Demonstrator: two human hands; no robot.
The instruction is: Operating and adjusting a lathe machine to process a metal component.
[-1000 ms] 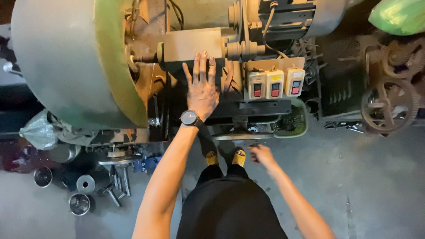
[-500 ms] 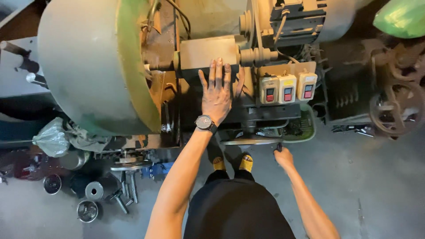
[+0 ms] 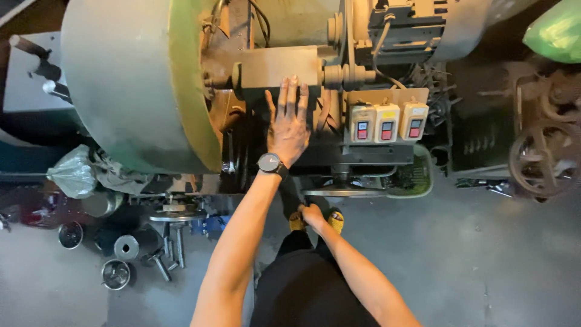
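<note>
Your left hand [image 3: 288, 124] lies flat, fingers spread, gripping nothing, on the press machine [image 3: 284, 66] beside the switch boxes [image 3: 387, 123] — your right hand [image 3: 313, 215] hangs low near your feet, its grip unreadable.

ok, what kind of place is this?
Likely a metal workshop or machine shop. A heavy machine with a big flywheel and three switch boxes fills the view, the left hand lies flat on it, and metal parts lie on the concrete floor.

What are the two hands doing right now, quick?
Left hand: open, fingers spread flat against the big grey-green metal machine, holding nothing.
Right hand: low near the yellow shoes; whether it grips anything cannot be told.
</note>
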